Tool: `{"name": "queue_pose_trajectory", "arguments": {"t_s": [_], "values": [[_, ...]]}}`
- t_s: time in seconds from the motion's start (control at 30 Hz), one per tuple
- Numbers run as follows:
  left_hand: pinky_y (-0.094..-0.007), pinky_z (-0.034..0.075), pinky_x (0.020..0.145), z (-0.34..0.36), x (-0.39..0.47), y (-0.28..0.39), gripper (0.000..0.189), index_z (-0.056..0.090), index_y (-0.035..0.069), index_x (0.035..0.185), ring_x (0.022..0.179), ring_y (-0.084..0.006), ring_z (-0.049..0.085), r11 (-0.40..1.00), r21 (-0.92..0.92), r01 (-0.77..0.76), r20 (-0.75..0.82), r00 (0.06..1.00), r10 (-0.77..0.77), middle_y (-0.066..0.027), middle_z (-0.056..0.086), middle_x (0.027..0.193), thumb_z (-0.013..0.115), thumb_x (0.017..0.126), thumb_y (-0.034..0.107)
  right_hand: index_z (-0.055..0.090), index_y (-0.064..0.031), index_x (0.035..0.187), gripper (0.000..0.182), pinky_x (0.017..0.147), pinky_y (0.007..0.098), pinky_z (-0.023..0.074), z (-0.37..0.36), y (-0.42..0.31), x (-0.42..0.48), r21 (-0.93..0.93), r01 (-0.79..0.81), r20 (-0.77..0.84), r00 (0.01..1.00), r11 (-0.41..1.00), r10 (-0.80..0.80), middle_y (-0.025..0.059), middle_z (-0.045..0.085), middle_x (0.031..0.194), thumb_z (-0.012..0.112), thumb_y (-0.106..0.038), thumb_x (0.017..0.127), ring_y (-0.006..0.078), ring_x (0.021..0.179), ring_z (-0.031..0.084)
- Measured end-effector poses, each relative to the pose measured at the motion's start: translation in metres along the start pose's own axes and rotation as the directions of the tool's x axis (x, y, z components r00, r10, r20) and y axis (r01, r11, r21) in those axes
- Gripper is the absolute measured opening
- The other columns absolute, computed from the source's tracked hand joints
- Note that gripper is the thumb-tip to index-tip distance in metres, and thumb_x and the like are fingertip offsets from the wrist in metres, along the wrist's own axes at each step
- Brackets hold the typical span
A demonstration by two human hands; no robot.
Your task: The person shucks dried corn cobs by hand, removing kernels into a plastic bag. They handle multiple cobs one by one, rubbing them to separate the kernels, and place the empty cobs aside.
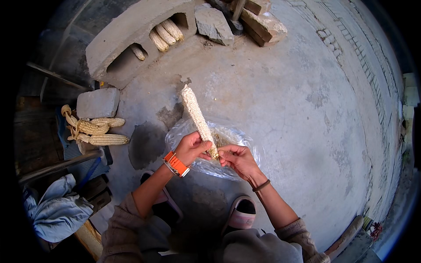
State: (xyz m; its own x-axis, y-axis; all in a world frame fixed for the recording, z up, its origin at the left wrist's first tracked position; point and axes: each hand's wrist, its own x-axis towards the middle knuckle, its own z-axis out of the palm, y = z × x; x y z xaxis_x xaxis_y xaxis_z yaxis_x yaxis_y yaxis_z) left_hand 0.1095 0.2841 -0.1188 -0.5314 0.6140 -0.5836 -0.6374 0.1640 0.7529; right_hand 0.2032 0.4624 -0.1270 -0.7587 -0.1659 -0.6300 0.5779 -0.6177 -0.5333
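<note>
A long, pale corn cob [198,116], mostly bare of kernels, is tilted over a clear plastic bag [241,133] on the concrete floor. My left hand [194,149], below an orange-strapped watch, is shut around the cob's lower part. The thumb and fingers of my right hand [237,160] are pinched at the cob's lower end, where a few kernels show. Whether a kernel is between those fingertips is too small to tell. Loose kernels [223,140] lie in the bag, partly hidden by the cob and hands.
Ears of corn with husks [108,139] lie at left beside a stone block [98,102]. Several cobs [166,33] rest inside the openings of a concrete block [131,29]. Stone [213,24] and bricks [263,24] stand at the top. Blue-grey cloth [61,210] lies lower left.
</note>
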Motion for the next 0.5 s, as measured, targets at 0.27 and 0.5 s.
{"name": "queue_pose_trajectory", "arguments": {"t_s": [0.27,0.5], "values": [[-0.0289,0.057,0.067,-0.001,0.0,-0.003,0.025,0.051,0.002,0.11,0.086,-0.0142,0.061,0.999,0.04,0.01,-0.033,0.999,-0.008,-0.0045,0.059,0.098,0.055,0.09,0.014,0.065,0.0041,0.093,0.018,0.06,0.0228,0.0515,0.011,-0.008,0.001,-0.363,0.04,0.012,0.999,0.931,-0.038,0.0077,0.063,0.077,0.065,-0.011,0.083,0.0115,0.065,0.059],[-0.0277,0.057,0.064,0.006,0.002,0.002,0.021,0.051,0.001,0.105,0.08,-0.0141,0.062,1.0,-0.029,0.002,-0.048,0.999,-0.003,-0.0061,0.06,0.093,0.057,0.088,0.012,0.066,0.004,0.09,0.017,0.058,0.0239,0.0514,-0.003,-0.001,0.004,-0.059,-0.03,-0.008,1.0,0.998,0.029,0.0078,0.064,0.076,0.066,-0.011,0.082,0.012,0.063,0.06]]}}
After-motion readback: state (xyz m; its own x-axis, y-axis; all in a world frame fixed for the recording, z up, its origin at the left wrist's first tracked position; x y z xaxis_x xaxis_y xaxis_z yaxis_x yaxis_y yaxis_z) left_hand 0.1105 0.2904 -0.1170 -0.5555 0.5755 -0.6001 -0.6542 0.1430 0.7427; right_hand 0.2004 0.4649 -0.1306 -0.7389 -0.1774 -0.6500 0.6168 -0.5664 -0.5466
